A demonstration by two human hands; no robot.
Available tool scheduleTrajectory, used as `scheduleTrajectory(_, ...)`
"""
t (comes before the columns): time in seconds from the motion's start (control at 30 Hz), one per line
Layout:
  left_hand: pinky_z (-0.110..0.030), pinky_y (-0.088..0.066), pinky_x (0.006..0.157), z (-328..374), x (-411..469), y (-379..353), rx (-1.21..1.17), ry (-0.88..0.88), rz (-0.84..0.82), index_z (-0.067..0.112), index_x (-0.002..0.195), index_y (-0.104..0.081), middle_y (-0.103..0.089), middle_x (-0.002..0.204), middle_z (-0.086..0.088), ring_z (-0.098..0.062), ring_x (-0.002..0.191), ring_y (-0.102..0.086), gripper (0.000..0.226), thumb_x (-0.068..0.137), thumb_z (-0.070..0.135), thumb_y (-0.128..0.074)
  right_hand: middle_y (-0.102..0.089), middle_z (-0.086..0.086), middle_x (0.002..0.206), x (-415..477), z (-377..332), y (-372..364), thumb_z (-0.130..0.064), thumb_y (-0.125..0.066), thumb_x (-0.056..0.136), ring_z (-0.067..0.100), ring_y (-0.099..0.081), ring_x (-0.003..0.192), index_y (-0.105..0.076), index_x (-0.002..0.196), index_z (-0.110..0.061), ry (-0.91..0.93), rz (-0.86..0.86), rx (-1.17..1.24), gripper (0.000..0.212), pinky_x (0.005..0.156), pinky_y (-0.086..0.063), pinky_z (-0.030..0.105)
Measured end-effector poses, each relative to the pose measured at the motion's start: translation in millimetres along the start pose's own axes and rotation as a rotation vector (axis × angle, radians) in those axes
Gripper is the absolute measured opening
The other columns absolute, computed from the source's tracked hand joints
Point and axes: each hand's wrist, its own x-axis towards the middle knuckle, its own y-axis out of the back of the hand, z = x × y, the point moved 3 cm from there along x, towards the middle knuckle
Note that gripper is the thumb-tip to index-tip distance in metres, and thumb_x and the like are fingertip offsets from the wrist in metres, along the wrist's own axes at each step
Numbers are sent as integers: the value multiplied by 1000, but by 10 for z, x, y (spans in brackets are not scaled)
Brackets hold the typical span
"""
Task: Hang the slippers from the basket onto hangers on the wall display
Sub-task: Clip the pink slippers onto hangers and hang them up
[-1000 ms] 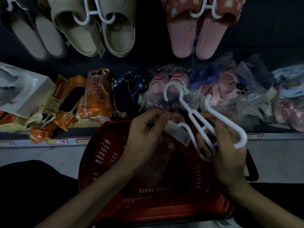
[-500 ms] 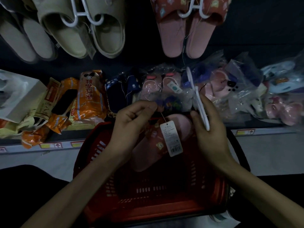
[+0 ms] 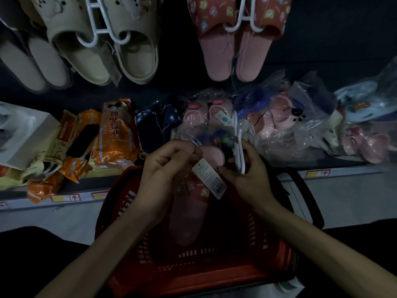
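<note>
A red patterned slipper (image 3: 189, 211) with a pink inner sole hangs above the red basket (image 3: 193, 274). My left hand (image 3: 167, 166) pinches it at its top edge. A white price tag (image 3: 209, 181) dangles from it on a thread. My right hand (image 3: 245, 175) grips a white plastic hanger (image 3: 238, 145), seen edge-on, just right of the slipper. A matching red pair (image 3: 236, 35) hangs on a white hanger on the dark wall display above.
Beige slippers (image 3: 103, 46) hang on a white hanger at the upper left. The shelf holds orange packs (image 3: 116, 134), navy slippers (image 3: 154, 125) and bagged pink slippers (image 3: 285, 119). A white box (image 3: 23, 134) sits at the far left. The shelf edge carries price labels (image 3: 66, 197).
The hanger in my right hand turned from flat to edge-on and moved in close to the slipper. My left hand lifted the slipper up from the basket, and its tag swung out.
</note>
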Motion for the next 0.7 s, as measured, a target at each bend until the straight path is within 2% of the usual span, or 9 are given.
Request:
scheduleTrajectory(0.07,-14,-50,57,-22,-12,34,10,17,-10,-1,91,-65,-66,61,10,0,58,-63,25,90,22,-56,-66,-2,101,-1,24,-34,-1,-78,82,12,-68,91,-55,138,-33,1,-6,11,69,76,-56,25)
scheduleTrajectory(0.17,-17,-54,66,-90,-40,92,58,29,-11,1,90,-70,-74,77,4,-6,73,-70,23,90,21,-60,-65,-5,95,8,-36,-65,4,-74,82,6,-67,82,-54,135,-35,24,-20,-15,69,70,-55,24)
scheduleTrajectory(0.3,-21,-56,76,-195,-59,164,166,33,6,4,91,-76,-78,89,-5,-14,86,-73,24,90,25,-64,-65,-4,86,39,-242,-71,5,-73,82,13,-67,71,-50,138,-36,97,-10,12,73,63,-57,28)
scheduleTrajectory(0.4,-21,-56,79,-257,-54,236,353,-26,29,6,91,-79,-80,88,-2,-11,86,-75,14,96,11,-67,-61,4,95,74,-439,-34,7,-68,85,12,-62,69,-49,142,-34,149,30,77,72,60,-53,25)
scheduleTrajectory(0.47,-20,-56,82,-320,-52,264,473,-40,32,14,91,-81,-81,90,3,-8,88,-75,19,99,5,-66,-56,15,95,120,-589,17,9,-65,87,11,-57,66,-48,145,-26,202,55,110,69,58,-50,23)
scheduleTrajectory(0.53,-20,-56,82,-365,-46,278,523,-37,34,24,89,-81,-81,89,8,-5,89,-75,27,100,5,-65,-57,21,98,149,-740,81,9,-66,86,20,-58,67,-47,146,-22,253,88,151,70,60,-54,30)
scheduleTrajectory(0.6,-19,-54,78,-389,-36,275,511,-14,17,29,83,-79,-79,84,9,-2,84,-73,30,101,10,-65,-64,1,93,158,-853,130,10,-65,86,16,-63,68,-47,145,-22,303,100,174,70,65,-59,36)
scheduleTrajectory(0.67,-20,-50,78,-400,-32,258,533,-36,21,32,83,-73,-74,82,13,-1,84,-69,23,102,21,-66,-65,-11,90,167,-888,147,11,-65,87,3,-61,65,-47,144,-22,329,104,176,68,63,-59,30)
scheduleTrajectory(0.7,-21,-49,81,-410,-30,262,532,-44,50,31,87,-69,-72,85,16,-1,87,-68,13,100,29,-69,-64,-14,89,164,-905,134,11,-65,87,2,-59,63,-48,143,-22,333,108,180,68,61,-57,27)
